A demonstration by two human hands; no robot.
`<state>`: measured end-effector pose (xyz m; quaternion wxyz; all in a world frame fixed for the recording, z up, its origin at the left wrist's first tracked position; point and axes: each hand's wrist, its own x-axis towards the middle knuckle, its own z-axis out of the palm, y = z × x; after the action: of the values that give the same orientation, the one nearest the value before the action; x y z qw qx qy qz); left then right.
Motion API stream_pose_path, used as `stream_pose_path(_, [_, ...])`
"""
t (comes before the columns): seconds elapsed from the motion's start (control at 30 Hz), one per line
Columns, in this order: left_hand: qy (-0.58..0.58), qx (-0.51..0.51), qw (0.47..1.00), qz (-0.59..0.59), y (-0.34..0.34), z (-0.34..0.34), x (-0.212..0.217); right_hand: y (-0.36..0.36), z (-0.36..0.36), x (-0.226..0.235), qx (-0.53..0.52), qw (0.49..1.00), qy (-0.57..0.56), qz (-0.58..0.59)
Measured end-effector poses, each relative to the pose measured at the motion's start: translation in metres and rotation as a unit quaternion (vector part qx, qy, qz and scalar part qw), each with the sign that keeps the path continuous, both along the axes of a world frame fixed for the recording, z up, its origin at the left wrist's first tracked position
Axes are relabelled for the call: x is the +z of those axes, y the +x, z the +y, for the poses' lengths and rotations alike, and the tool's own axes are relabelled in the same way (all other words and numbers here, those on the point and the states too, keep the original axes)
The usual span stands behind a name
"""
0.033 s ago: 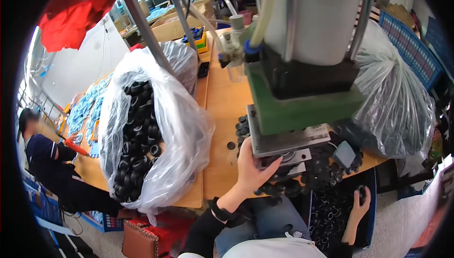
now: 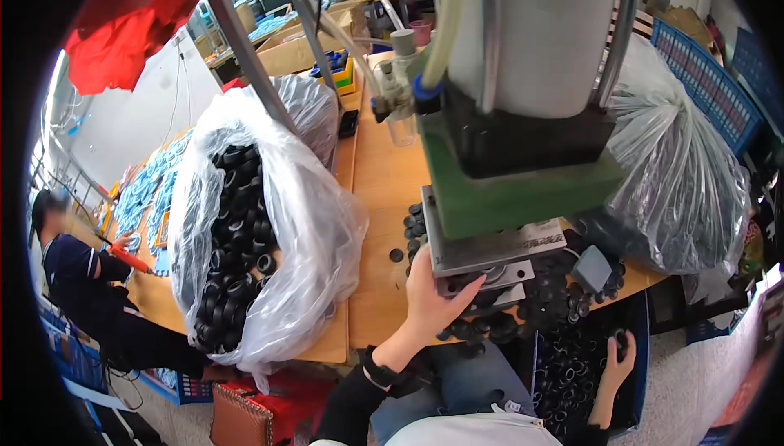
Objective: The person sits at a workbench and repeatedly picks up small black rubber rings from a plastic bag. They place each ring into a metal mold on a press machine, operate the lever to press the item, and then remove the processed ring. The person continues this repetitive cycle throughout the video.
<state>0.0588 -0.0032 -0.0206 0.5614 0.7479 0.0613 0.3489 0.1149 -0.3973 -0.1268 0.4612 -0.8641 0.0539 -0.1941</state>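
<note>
My left hand [image 2: 434,295] is at the front left corner of a green bench press [image 2: 523,189]. Its thumb reaches right over the lower metal plate [image 2: 510,273], spread from the fingers, whose tips are partly hidden by the press's upper steel plate [image 2: 490,251]. No held part shows in it. Over a blue-rimmed bin of black rubber rings [image 2: 569,376], my right hand [image 2: 618,364] pinches a small black ring [image 2: 622,338]. Loose black round pieces [image 2: 498,327] lie around the press base, and a grey block [image 2: 593,268] stands at its right.
An open clear bag of black rings [image 2: 237,242] stands on the wooden table [image 2: 380,176] at left. A tied plastic bag [image 2: 682,176] sits at right, near a blue crate [image 2: 706,78]. At far left a co-worker [image 2: 82,283] stands by light blue pieces [image 2: 151,189]. Metal poles [image 2: 245,46] rise behind.
The whole view has shifted very slightly. Both hands keep nearly the same places and grips.
</note>
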Motion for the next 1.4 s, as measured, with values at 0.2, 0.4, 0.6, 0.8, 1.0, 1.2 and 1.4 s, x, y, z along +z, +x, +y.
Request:
stream_pose_path(0.2, [0.087,0.019,0.993,0.081,-0.003,-0.013,0.033,-0.028,-0.025,-0.062,0.006,0.984,-0.101,0.144])
stream_pose_path(0.4, [-0.031,-0.006,0.996,0.083,0.014,-0.022,0.031,0.032,0.047,0.012,0.124,0.974,-0.167,-0.095])
stream_pose_path(0.6, [0.080,0.016,0.991,0.109,0.012,-0.019,0.019,0.102,0.082,0.018,0.221,0.907,-0.355,-0.042])
stream_pose_path(0.8, [0.110,0.043,0.991,0.064,-0.045,0.001,0.047,0.105,0.102,0.024,0.211,0.874,-0.434,-0.055])
stream_pose_path(1.0, [0.272,0.399,0.875,-0.027,-0.141,0.099,0.027,0.098,0.091,0.046,0.241,0.882,-0.398,-0.070])
stream_pose_path(1.2, [0.241,0.446,0.807,0.302,-0.196,0.272,-0.028,0.051,0.170,0.091,0.393,0.918,-0.013,-0.056])
stream_pose_path(1.4, [0.255,0.431,0.691,0.521,-0.139,0.301,-0.028,0.022,0.257,0.143,0.464,0.858,0.219,0.022])
